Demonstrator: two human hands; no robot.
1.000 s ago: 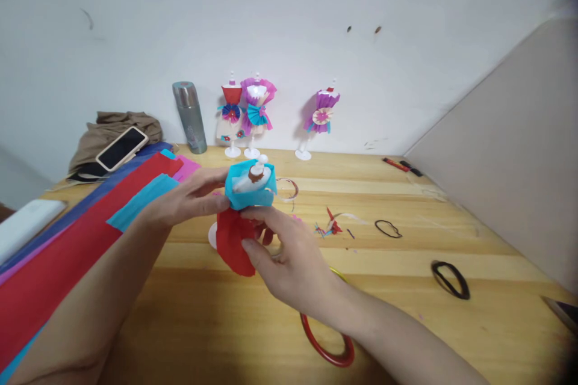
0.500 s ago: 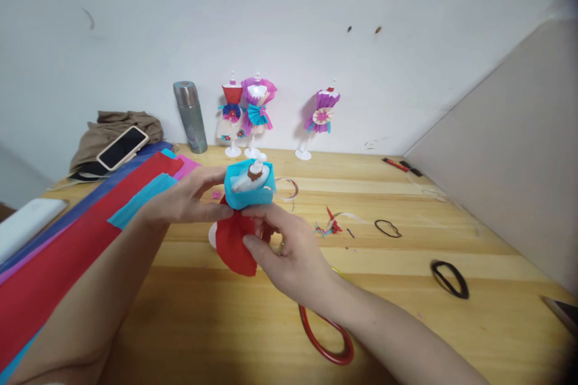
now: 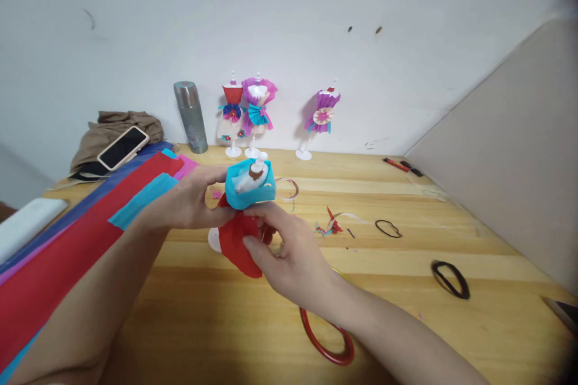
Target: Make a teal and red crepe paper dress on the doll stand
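Note:
A small white dress-form mannequin (image 3: 253, 179) is held above the table, tilted, its neck towards the back. Blue crepe paper (image 3: 246, 197) wraps its upper body, and red crepe paper (image 3: 237, 243) spreads below as a skirt. My left hand (image 3: 192, 198) grips the form at its waist from the left, thumb against the line between blue and red. On the other side my right hand (image 3: 284, 240) pinches the red paper between thumb and fingers. Part of the white round base (image 3: 214, 240) shows left of the skirt; the stand is hidden.
Three dressed mini mannequins stand by the wall, one in purple (image 3: 323, 113), near a grey thermos (image 3: 190, 117). Crepe paper strips (image 3: 85, 234) and a phone (image 3: 123, 148) lie left. Red-handled scissors (image 3: 327, 349), paper scraps (image 3: 333, 225) and black bands (image 3: 450, 280) lie right.
The red skirt has shifted slightly to the right, folding more under my right fingers. My left thumb has moved a little. Both hands keep their hold.

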